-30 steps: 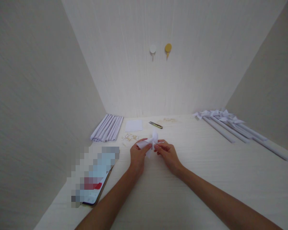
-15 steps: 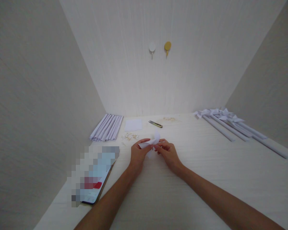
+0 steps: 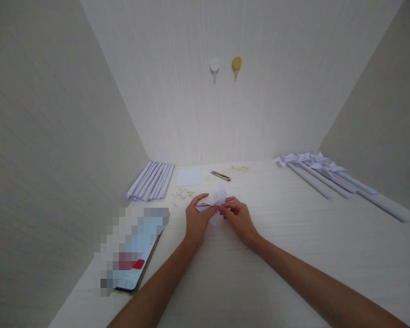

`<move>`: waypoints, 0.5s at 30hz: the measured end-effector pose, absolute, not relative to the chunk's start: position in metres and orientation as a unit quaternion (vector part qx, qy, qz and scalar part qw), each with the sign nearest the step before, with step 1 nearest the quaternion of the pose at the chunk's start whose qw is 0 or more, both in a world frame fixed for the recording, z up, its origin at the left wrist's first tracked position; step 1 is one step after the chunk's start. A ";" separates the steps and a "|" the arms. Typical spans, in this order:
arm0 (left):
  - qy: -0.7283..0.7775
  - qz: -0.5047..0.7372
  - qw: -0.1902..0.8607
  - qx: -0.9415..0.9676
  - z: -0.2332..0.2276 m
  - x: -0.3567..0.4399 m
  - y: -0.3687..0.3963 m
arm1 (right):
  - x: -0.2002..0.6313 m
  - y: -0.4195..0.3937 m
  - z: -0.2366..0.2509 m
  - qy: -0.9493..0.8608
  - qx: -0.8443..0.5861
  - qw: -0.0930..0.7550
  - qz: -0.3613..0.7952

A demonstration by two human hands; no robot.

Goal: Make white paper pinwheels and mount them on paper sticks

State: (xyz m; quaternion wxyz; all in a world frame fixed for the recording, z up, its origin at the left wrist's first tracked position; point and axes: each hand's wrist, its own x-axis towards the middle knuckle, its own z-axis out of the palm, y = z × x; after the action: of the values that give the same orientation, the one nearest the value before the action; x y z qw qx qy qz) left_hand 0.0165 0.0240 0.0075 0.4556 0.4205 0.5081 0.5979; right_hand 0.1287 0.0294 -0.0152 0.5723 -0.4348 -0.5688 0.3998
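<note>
Fingers (image 3: 205, 206) of both hands pinch folded paper piece (image 3: 216, 200) mid-worktop (image 3: 294, 255) — thin folds, a hard tug could tear it.

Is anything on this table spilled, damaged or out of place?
Nothing stands out. Both hands, left and right, hold a folded paper piece. The paper rolls, pinwheels and scissors lie orderly.

Paper (image 3: 216, 200): sits lower between the hands than a second ago; its upright flap, tall before, is now folded down and shorter.
Left hand (image 3: 195, 219): thumb now lifts clear above the paper, the grip looser than before.
Right hand (image 3: 238, 218): fingertips press closer to the paper's middle.
</note>
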 end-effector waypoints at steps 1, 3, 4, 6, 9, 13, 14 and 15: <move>0.509 0.604 0.454 0.413 0.007 0.018 0.024 | 0.129 0.029 -0.015 -0.571 -0.439 0.571 0.394; 0.506 0.613 0.465 0.389 0.005 0.020 0.024 | 0.129 0.028 -0.014 -0.567 -0.444 0.579 0.382; 0.506 0.615 0.475 0.375 0.004 0.021 0.023 | 0.128 0.028 -0.013 -0.558 -0.445 0.588 0.380; 0.508 0.617 0.487 0.352 0.003 0.024 0.023 | 0.128 0.026 -0.012 -0.519 -0.438 0.612 0.406; 0.504 0.623 0.488 0.347 0.003 0.027 0.021 | 0.126 0.025 -0.010 -0.443 -0.409 0.638 0.480; 0.495 0.626 0.486 0.356 0.003 0.029 0.020 | 0.126 0.027 -0.013 -0.416 -0.408 0.656 0.479; 0.496 0.624 0.486 0.357 0.002 0.030 0.020 | 0.126 0.028 -0.014 -0.420 -0.416 0.657 0.468; 0.497 0.624 0.486 0.356 0.002 0.030 0.021 | 0.126 0.029 -0.015 -0.425 -0.422 0.657 0.458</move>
State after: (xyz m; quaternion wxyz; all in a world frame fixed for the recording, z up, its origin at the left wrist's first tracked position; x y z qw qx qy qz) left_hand 0.0299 0.0206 0.0017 0.4863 0.3555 0.4974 0.6242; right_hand 0.1258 0.0291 -0.0153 0.6567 -0.4220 -0.4250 0.4583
